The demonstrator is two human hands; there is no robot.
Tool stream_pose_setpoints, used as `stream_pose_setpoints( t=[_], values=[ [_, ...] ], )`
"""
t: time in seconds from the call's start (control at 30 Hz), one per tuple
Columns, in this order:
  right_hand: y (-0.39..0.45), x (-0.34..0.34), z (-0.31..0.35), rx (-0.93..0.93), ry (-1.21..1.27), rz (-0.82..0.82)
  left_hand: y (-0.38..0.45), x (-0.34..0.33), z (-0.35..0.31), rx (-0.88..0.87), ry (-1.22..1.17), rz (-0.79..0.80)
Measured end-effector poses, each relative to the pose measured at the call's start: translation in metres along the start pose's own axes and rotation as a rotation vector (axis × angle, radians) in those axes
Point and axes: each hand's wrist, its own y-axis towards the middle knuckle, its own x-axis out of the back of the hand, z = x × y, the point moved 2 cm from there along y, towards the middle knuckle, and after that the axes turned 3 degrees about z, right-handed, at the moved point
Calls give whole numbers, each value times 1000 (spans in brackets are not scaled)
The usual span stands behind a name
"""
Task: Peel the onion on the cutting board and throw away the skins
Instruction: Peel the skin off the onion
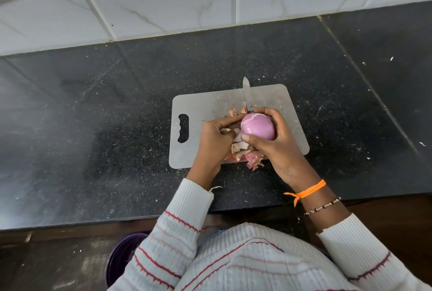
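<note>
A purple onion point(257, 126) with smooth bare flesh is held just above the grey cutting board point(198, 108). My right hand point(278, 143) wraps its fingers and thumb round the onion. My left hand point(216, 137) is at the onion's left side, its fingers pinching a strip of skin there. Loose papery onion skins point(245, 155) lie in a heap on the board's front edge under both hands. A few small scraps point(233, 112) sit further back on the board.
A knife blade point(246, 93) points away from me over the board's far edge, its handle hidden behind my right hand. The board lies on a dark speckled counter point(93, 127) against a white tiled wall. A purple bin point(121, 258) stands on the floor below the counter's front edge.
</note>
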Motion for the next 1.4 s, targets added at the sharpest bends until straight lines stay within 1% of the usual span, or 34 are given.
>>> stream_pose_setpoints(
  t=[0.07,0.2,0.27,0.3,0.33,0.4,0.47,0.57,0.63,0.7,0.77,0.87,0.93,1.03,1.17,1.27,1.4],
  values=[
    [1,2,-1,11,-3,9,1,0,2,-12,9,3],
    [-1,3,0,10,115,10,3,-3,1,2,-67,-8],
    [-3,3,2,21,181,8,4,-1,2,-32,21,-49],
    [-4,3,4,35,205,4,5,3,4,-51,82,-97],
    [-3,3,6,63,189,2,6,8,5,-57,122,-150],
    [-3,4,10,120,76,12,8,15,5,-49,145,-220],
    [-2,5,10,128,-23,5,10,14,0,-46,181,-238],
    [-4,2,6,103,-83,10,8,9,-4,-92,324,-234],
    [-4,0,5,93,-117,6,6,11,-4,-131,373,-214],
    [-3,2,4,82,-171,9,6,12,-5,-132,383,-150],
    [-2,4,2,64,-218,50,4,11,-10,-90,300,-46],
    [-3,7,1,37,-279,121,-4,9,-16,28,113,156],
    [-4,8,1,37,-303,157,-8,11,-15,73,59,231],
    [-4,9,3,60,-318,194,-9,15,-11,62,134,252],
    [-6,9,3,73,-365,227,-9,18,-10,114,63,237],
    [-7,8,3,80,-402,248,-8,20,-8,47,155,197],
    [-7,5,4,83,-415,229,-7,14,-11,-95,370,126]
  ],
)
